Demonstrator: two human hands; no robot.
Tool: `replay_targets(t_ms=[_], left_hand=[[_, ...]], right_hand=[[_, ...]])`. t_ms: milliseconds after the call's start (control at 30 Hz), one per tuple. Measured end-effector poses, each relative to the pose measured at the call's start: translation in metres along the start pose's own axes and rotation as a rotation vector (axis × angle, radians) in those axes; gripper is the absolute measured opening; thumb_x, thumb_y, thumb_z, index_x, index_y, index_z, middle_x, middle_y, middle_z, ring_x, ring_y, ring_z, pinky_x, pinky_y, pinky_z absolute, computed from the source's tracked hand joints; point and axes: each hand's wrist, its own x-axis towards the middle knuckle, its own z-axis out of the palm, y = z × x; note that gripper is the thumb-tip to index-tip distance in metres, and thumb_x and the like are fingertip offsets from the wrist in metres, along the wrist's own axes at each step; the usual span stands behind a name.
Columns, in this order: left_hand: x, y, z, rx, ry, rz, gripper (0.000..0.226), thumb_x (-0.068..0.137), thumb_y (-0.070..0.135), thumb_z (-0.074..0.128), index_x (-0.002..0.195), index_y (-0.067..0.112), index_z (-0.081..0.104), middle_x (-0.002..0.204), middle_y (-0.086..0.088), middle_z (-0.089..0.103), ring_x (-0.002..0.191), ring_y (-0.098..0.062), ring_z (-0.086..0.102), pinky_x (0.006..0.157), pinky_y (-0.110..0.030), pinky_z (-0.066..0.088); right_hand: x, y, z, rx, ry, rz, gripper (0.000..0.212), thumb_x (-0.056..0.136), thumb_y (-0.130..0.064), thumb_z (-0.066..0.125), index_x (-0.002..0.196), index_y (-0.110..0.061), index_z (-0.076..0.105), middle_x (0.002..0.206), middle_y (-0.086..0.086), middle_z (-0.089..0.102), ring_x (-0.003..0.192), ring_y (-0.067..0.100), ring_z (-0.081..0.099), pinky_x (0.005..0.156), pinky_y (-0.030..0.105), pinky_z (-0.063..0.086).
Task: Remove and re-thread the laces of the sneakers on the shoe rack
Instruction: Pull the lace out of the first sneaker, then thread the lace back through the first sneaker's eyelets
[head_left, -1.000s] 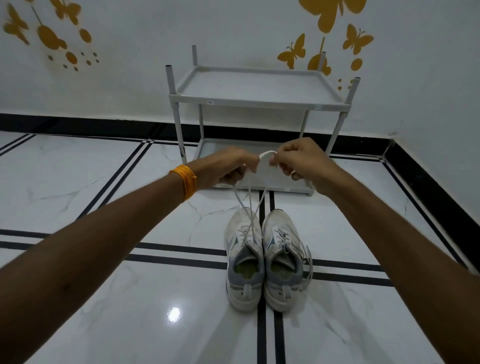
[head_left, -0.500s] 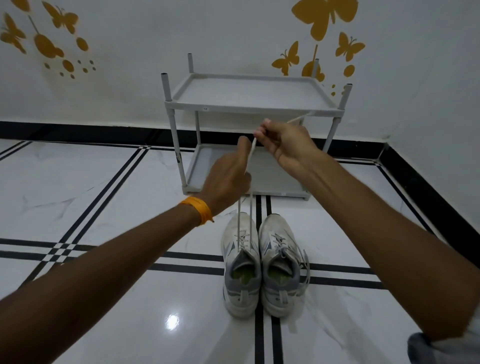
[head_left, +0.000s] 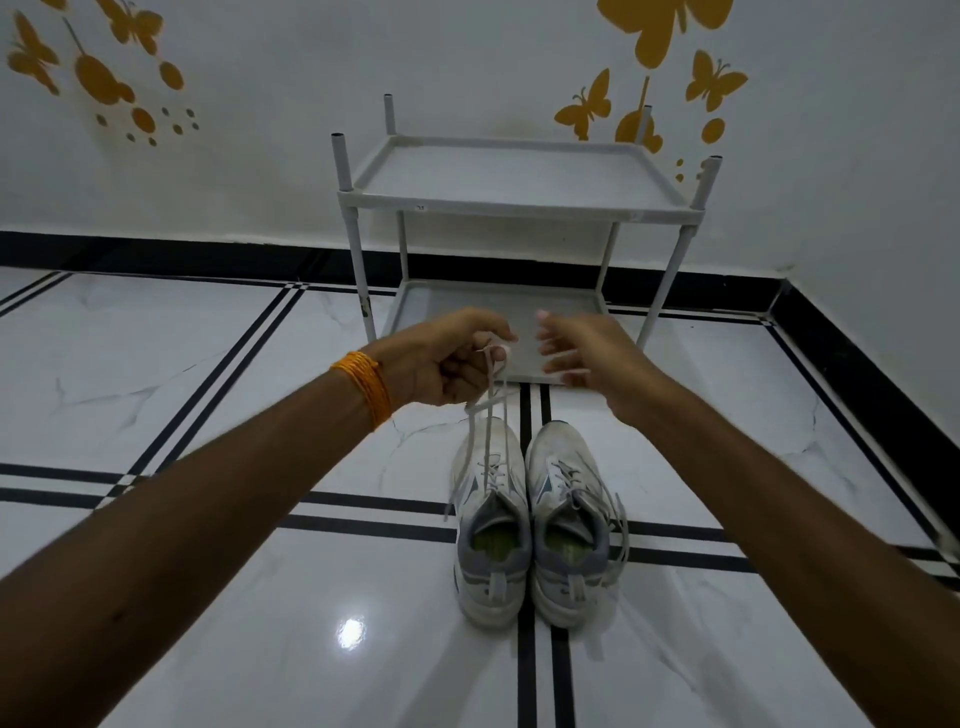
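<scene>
Two white and grey sneakers stand side by side on the floor, toes toward the rack: the left sneaker and the right sneaker. My left hand, with an orange band at the wrist, is shut on the white lace of the left sneaker, holding it up above the toe. The lace's strands run down to the eyelets and one loose end hangs at the shoe's left side. My right hand hovers just right of the left hand, fingers apart, holding nothing. The right sneaker's lace lies loose over its right side.
A grey two-shelf shoe rack stands against the white wall behind the sneakers, with nothing on either shelf. The floor is glossy white tile with black stripes. A black skirting runs along the walls, and the room's corner lies at the right.
My right hand has let go of the lace and spread its fingers. Both hands have come down from the rack's upper shelf height, and the lace now hangs from the left hand alone.
</scene>
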Motion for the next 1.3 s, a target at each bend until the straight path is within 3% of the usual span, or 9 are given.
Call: replay_targets(t_ms=[100,233,400,567,733,933,1033,1133,1300], left_hand=[[0.002,-0.001,0.004,-0.028,0.063,0.085,0.039,0.088,0.037,0.052,0.057,0.014,0.053,0.048,0.004,0.029,0.041,-0.009,0.023,0.040,-0.018,0.021],[0.005,-0.003,0.007,0.035,0.106,0.141,0.038,0.093,0.038,0.045,0.064,0.014,0.051,0.053,0.002,0.033,0.039,-0.008,0.026,0.035,-0.018,0.025],[0.006,-0.012,0.006,0.098,0.223,0.240,0.028,0.098,0.027,0.045,0.084,0.009,0.062,0.053,0.004,0.033,0.042,-0.008,0.028,0.037,-0.017,0.027],[0.018,-0.045,-0.021,0.092,0.469,0.268,0.010,0.095,0.013,0.052,0.095,0.004,0.058,0.061,-0.002,0.040,0.050,-0.013,0.036,0.038,-0.020,0.034],[0.029,-0.125,-0.104,0.642,0.939,0.165,0.017,0.089,0.007,0.054,0.096,-0.004,0.065,0.098,-0.022,0.069,0.093,-0.040,0.064,0.083,-0.042,0.055],[0.034,-0.200,-0.113,1.104,0.657,-0.132,0.033,0.097,0.023,0.044,0.124,0.007,0.055,0.124,-0.020,0.060,0.111,-0.037,0.058,0.092,-0.038,0.046],[0.045,-0.195,-0.082,1.218,0.629,-0.001,0.045,0.098,0.037,0.043,0.138,0.017,0.047,0.136,-0.015,0.052,0.120,-0.034,0.054,0.099,-0.040,0.044],[0.055,-0.177,-0.035,1.046,0.461,0.329,0.037,0.094,0.028,0.055,0.128,0.016,0.060,0.125,-0.008,0.064,0.106,-0.027,0.064,0.090,-0.036,0.051],[0.062,-0.172,0.010,1.011,0.354,0.404,0.018,0.090,0.022,0.061,0.099,0.010,0.071,0.102,-0.010,0.073,0.093,-0.028,0.066,0.086,-0.037,0.054]], right_hand=[[-0.018,-0.019,0.003,-0.198,-0.236,-0.133,0.045,0.084,-0.054,0.064,0.103,-0.013,0.065,0.095,0.003,0.075,0.072,0.016,0.071,0.058,0.023,0.051],[-0.014,-0.016,0.008,-0.313,-0.228,-0.233,0.021,0.085,-0.031,0.072,0.086,-0.012,0.063,0.068,-0.002,0.070,0.051,0.005,0.054,0.051,0.022,0.040],[-0.006,-0.010,-0.002,-0.143,-0.339,-0.128,0.032,0.095,-0.029,0.055,0.065,-0.018,0.055,0.065,-0.003,0.046,0.063,0.012,0.042,0.063,0.026,0.038],[0.008,0.042,-0.041,-0.046,-0.068,0.068,0.035,0.093,-0.018,0.054,0.060,-0.015,0.046,0.067,0.005,0.053,0.067,0.018,0.056,0.071,0.030,0.049],[0.011,0.143,-0.112,-0.464,0.273,0.302,0.023,0.089,-0.017,0.058,0.070,-0.006,0.053,0.077,0.016,0.058,0.071,0.027,0.058,0.064,0.031,0.044],[0.007,0.212,-0.110,-0.868,0.107,0.487,0.026,0.086,-0.025,0.064,0.092,0.000,0.059,0.113,0.018,0.064,0.098,0.030,0.059,0.073,0.031,0.046],[0.006,0.188,-0.078,-1.201,0.178,0.278,0.047,0.091,-0.042,0.058,0.121,-0.006,0.055,0.132,0.019,0.051,0.118,0.037,0.051,0.094,0.042,0.044],[0.005,0.151,-0.027,-0.991,0.110,-0.090,0.033,0.089,-0.022,0.064,0.116,-0.004,0.064,0.118,0.016,0.062,0.105,0.031,0.060,0.087,0.036,0.047],[-0.010,0.139,0.046,-0.794,-0.224,-0.115,0.020,0.087,-0.018,0.069,0.102,-0.006,0.073,0.101,0.010,0.073,0.087,0.021,0.068,0.081,0.032,0.055]])
